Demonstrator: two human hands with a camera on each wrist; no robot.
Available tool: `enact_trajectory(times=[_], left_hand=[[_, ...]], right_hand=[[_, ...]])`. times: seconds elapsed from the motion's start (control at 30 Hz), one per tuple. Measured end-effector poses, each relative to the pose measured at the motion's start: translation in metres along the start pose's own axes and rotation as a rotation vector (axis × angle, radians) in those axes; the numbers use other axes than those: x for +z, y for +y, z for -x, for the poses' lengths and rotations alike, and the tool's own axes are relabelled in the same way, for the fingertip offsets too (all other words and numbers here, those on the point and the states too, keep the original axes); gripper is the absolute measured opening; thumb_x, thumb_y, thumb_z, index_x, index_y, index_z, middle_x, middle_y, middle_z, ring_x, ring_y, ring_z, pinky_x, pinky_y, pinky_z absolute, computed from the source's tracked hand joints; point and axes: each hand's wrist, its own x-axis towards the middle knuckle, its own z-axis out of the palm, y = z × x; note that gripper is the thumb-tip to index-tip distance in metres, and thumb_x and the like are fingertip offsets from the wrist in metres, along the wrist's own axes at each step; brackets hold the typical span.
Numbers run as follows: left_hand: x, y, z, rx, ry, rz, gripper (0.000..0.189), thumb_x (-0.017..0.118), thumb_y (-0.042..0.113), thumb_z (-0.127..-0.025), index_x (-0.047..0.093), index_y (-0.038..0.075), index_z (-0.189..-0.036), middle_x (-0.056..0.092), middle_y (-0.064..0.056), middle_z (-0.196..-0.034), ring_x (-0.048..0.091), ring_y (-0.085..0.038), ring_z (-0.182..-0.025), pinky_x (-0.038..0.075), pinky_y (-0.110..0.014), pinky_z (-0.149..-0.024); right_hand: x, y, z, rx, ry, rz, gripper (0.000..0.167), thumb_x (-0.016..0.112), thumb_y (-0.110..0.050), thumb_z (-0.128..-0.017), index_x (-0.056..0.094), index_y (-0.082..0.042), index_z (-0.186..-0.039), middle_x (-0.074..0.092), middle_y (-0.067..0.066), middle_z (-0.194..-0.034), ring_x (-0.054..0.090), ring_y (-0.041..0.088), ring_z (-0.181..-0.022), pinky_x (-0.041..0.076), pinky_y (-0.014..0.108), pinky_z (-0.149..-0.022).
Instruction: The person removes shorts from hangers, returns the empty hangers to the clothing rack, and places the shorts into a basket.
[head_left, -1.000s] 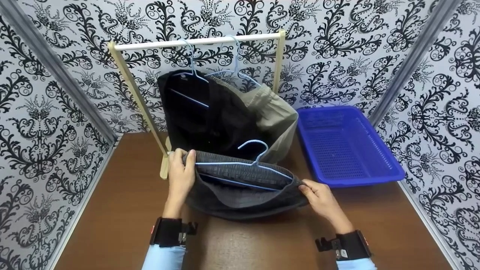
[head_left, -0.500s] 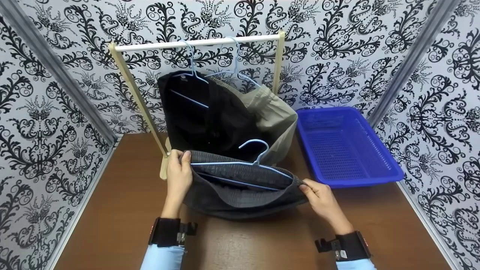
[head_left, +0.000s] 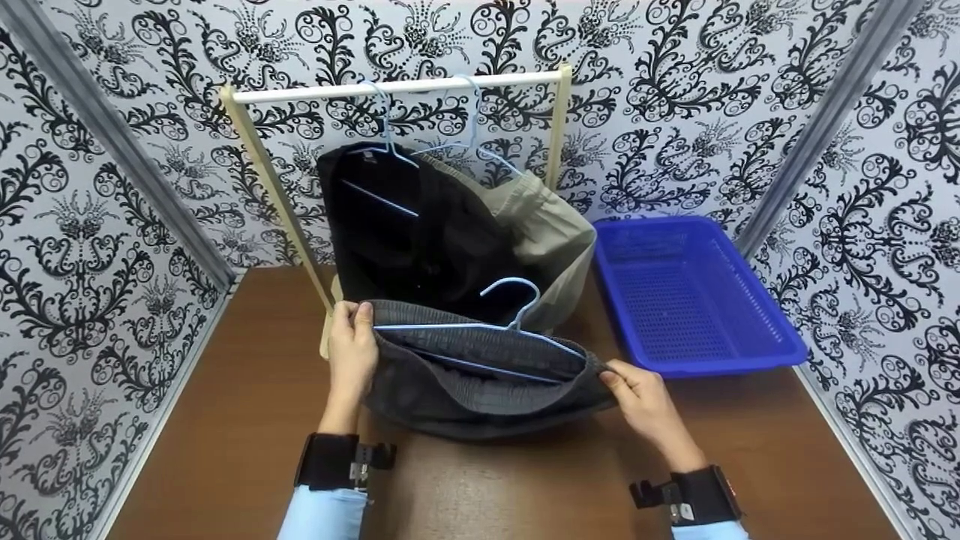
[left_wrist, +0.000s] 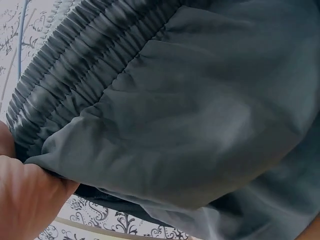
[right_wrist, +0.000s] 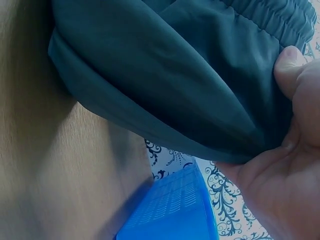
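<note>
Dark grey elastic-waist shorts are held up between both hands, waist opening toward the head camera. Inside the waistband lies a light blue hanger, its hook standing up past the rim. My left hand grips the left end of the waistband, thumb on top. At the opposite end my right hand pinches the waistband's corner. In the left wrist view the gathered elastic runs up from the left hand. The right wrist view has the thumb of the right hand pressing the cloth.
Behind stands a wooden rack with a white rod. From it hang a black garment and beige bottoms on blue hangers. A blue plastic basket sits at right on the brown table. Patterned walls surround the table.
My left hand has shifted slightly left with its end of the waistband, spreading the waist wider across the hanger. The right hand stays nearly in place.
</note>
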Motion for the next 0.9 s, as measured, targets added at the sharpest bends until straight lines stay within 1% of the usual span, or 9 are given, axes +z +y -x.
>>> enact_trajectory(times=[0.27, 0.47, 0.53, 0.63, 0.73, 0.77, 0.8, 0.87, 0.9], left_hand=[[0.003, -0.0031, -0.0048, -0.139, 0.034, 0.2, 0.023, 0.048, 0.011, -0.109, 0.049, 0.003, -0.088, 0.043, -0.004, -0.086, 0.044, -0.017, -0.088, 0.037, -0.023, -0.076], [0.0036, -0.006, -0.0066, -0.277, 0.006, 0.517, 0.026, 0.045, 0.018, -0.111, 0.048, 0.008, -0.087, 0.044, -0.001, -0.091, 0.049, -0.008, -0.082, 0.045, -0.019, -0.07], [0.003, -0.0058, -0.007, -0.318, -0.01, 0.589, 0.024, 0.043, 0.023, -0.111, 0.052, 0.007, -0.094, 0.047, -0.002, -0.095, 0.053, -0.007, -0.083, 0.048, -0.019, -0.071], [0.0023, -0.0065, -0.0079, -0.381, -0.035, 0.669, 0.035, 0.039, 0.028, -0.111, 0.055, 0.0, -0.123, 0.051, -0.007, -0.115, 0.056, -0.009, -0.096, 0.052, -0.019, -0.08], [0.0019, -0.0068, -0.0084, -0.431, -0.059, 0.752, 0.054, 0.035, 0.03, -0.111, 0.037, -0.003, -0.155, 0.04, -0.014, -0.15, 0.052, -0.009, -0.118, 0.05, -0.016, -0.09], [0.0019, -0.007, -0.0086, -0.448, -0.053, 0.785, 0.056, 0.035, 0.029, -0.111, 0.032, -0.003, -0.158, 0.037, -0.013, -0.153, 0.05, -0.008, -0.121, 0.049, -0.015, -0.091], [0.0022, -0.007, -0.0091, -0.462, -0.044, 0.823, 0.056, 0.035, 0.029, -0.111, 0.033, -0.002, -0.157, 0.039, -0.012, -0.153, 0.052, -0.008, -0.12, 0.051, -0.015, -0.091], [0.0025, -0.0067, -0.0097, -0.485, -0.023, 0.907, 0.049, 0.038, 0.029, -0.11, 0.045, 0.0, -0.149, 0.052, -0.01, -0.141, 0.059, -0.006, -0.11, 0.055, -0.017, -0.084], [0.0025, -0.0063, -0.0096, -0.496, -0.013, 0.96, 0.043, 0.04, 0.029, -0.109, 0.052, 0.0, -0.139, 0.06, -0.009, -0.13, 0.063, -0.007, -0.102, 0.057, -0.019, -0.079]], right_hand=[[0.0022, 0.0017, 0.0018, -0.028, 0.025, -0.027, 0.028, 0.064, 0.005, -0.095, 0.062, -0.015, -0.076, 0.051, -0.008, -0.069, 0.043, 0.002, -0.066, 0.034, 0.021, -0.056], [0.0028, 0.0007, 0.0023, -0.035, 0.031, -0.028, 0.027, 0.065, 0.006, -0.094, 0.064, -0.015, -0.077, 0.053, -0.007, -0.068, 0.044, 0.001, -0.065, 0.036, 0.021, -0.056], [0.0027, 0.0002, 0.0023, -0.033, 0.031, -0.025, 0.026, 0.065, 0.005, -0.094, 0.065, -0.015, -0.077, 0.055, -0.007, -0.069, 0.045, 0.002, -0.066, 0.037, 0.021, -0.057], [0.0029, -0.0001, 0.0022, -0.028, 0.033, -0.023, 0.025, 0.065, 0.005, -0.094, 0.066, -0.014, -0.078, 0.056, -0.008, -0.069, 0.046, 0.002, -0.066, 0.039, 0.021, -0.059], [0.0037, 0.0008, 0.0024, -0.029, 0.038, -0.026, 0.025, 0.065, 0.006, -0.093, 0.066, -0.014, -0.078, 0.056, -0.007, -0.069, 0.046, 0.002, -0.066, 0.039, 0.021, -0.059], [0.0041, 0.001, 0.0025, -0.03, 0.04, -0.028, 0.026, 0.065, 0.007, -0.093, 0.065, -0.013, -0.077, 0.055, -0.007, -0.069, 0.046, 0.002, -0.066, 0.038, 0.021, -0.059], [0.0045, 0.0012, 0.0026, -0.03, 0.043, -0.031, 0.026, 0.064, 0.007, -0.093, 0.065, -0.013, -0.077, 0.055, -0.007, -0.069, 0.045, 0.002, -0.066, 0.038, 0.021, -0.058], [0.0055, 0.0013, 0.0028, -0.032, 0.048, -0.036, 0.027, 0.064, 0.008, -0.093, 0.064, -0.013, -0.076, 0.054, -0.006, -0.069, 0.045, 0.001, -0.066, 0.037, 0.021, -0.058], [0.006, 0.0009, 0.0029, -0.032, 0.051, -0.04, 0.028, 0.064, 0.008, -0.093, 0.063, -0.013, -0.076, 0.053, -0.006, -0.068, 0.044, 0.001, -0.066, 0.037, 0.021, -0.057]])
